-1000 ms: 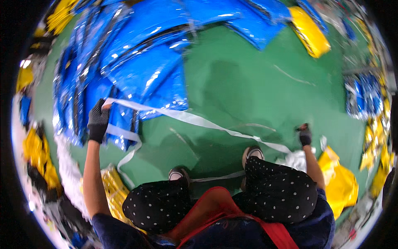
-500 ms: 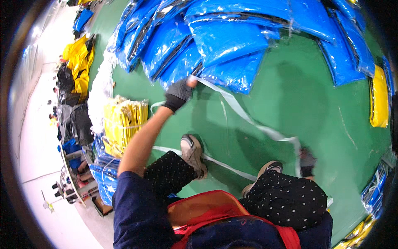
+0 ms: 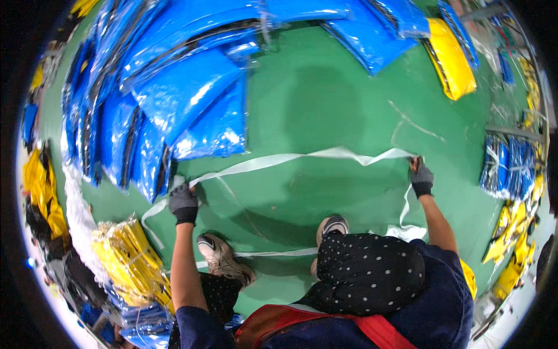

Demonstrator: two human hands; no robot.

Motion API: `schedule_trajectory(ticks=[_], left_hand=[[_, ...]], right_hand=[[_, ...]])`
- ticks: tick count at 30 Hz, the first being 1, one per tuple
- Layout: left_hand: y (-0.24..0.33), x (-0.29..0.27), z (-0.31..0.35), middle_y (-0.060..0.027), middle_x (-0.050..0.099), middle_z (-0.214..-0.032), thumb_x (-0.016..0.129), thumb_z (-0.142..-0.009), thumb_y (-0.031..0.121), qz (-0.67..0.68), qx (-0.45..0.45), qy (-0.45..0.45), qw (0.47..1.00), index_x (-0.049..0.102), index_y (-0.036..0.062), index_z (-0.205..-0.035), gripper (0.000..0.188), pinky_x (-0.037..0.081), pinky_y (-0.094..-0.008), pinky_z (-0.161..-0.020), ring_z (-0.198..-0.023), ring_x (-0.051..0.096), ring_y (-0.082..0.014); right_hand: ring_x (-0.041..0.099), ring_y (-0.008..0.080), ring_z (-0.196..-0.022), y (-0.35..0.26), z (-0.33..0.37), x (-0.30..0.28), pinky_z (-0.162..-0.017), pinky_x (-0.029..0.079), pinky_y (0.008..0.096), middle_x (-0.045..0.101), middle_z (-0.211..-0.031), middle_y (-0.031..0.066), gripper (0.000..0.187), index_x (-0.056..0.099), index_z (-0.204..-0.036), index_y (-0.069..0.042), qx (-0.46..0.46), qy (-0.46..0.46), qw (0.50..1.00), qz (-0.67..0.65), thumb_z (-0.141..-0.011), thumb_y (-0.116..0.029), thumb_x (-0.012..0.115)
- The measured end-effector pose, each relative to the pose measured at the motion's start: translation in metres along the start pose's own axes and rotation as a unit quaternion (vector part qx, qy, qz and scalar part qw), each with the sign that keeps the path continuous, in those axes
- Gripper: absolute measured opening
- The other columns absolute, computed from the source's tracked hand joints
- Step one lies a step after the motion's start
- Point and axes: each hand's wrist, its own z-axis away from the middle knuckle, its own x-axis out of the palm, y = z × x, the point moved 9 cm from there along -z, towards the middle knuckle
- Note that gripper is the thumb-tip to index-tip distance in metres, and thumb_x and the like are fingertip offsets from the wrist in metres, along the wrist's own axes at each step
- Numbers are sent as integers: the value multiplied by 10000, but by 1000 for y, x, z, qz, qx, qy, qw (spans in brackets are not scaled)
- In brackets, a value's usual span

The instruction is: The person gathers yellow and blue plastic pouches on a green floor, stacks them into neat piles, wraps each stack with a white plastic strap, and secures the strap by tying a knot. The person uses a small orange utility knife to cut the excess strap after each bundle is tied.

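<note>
A long white plastic strap (image 3: 279,160) runs slack and slightly wavy between my two hands, just above the green floor. My left hand (image 3: 184,205), in a dark grey fingerless glove, is closed on it beside the lower corner of the blue plastic-wrapped packages (image 3: 216,136). At the right, my right hand (image 3: 421,177), gloved the same way, pinches the strap with the fingertips. From each hand more strap hangs toward the floor, and a length crosses between my shoes (image 3: 224,256).
A tied yellow bundle (image 3: 125,256) sits to the left. One yellow package (image 3: 450,58) lies at the upper right, and tied blue bundles (image 3: 507,166) at the right edge. A white crumpled pile (image 3: 408,232) lies by my right forearm.
My view has turned to the right. My right hand has come up from beside my knee, spreading the strap across in front of me. The left hand keeps its hold, now nearer my left shoe.
</note>
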Motion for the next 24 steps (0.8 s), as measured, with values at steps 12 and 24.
schedule_trajectory(ticks=[12, 24], left_hand=[[74, -45, 59, -156, 487, -1113, 577, -659, 572, 5, 216, -37, 976, 488, 73, -1140, 699, 266, -480, -987, -1088, 420, -339], [15, -126, -122, -188, 601, -891, 578, -780, 511, 583, -316, -37, 747, 398, -31, -1242, 734, 455, -333, -718, -838, 578, -257]], right_hand=[[609, 319, -865, 57, -68, -50, -751, 489, 406, 624, -922, 164, 221, 655, -842, -94, -11, -161, 943, 292, -737, -178, 480], [510, 334, -991, -228, -97, -162, -819, 423, 402, 524, -1097, 175, 522, 451, -1201, -49, -148, 125, 980, 38, -743, -236, 618]])
